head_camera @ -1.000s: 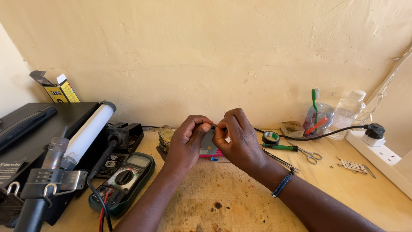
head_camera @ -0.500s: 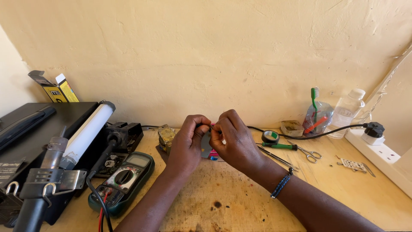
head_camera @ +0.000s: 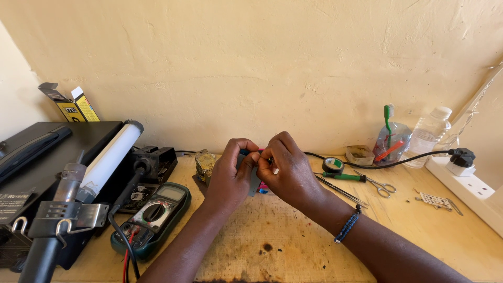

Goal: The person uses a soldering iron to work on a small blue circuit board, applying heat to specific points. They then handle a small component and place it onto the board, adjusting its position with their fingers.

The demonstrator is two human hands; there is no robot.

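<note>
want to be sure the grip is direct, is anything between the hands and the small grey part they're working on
Nothing visible. The left hand and right hand both pinch the small grey part directly with bare fingertips above the wooden bench. The meter and scissors lie off to the sides.

The scuffed pale wooden surface [head_camera: 293, 246] carries a dark green multimeter [head_camera: 153, 212], small steel scissors [head_camera: 378, 184], a green-handled screwdriver [head_camera: 343, 177], a clear plastic bottle [head_camera: 429, 135] and a white power strip [head_camera: 469, 186].
</note>
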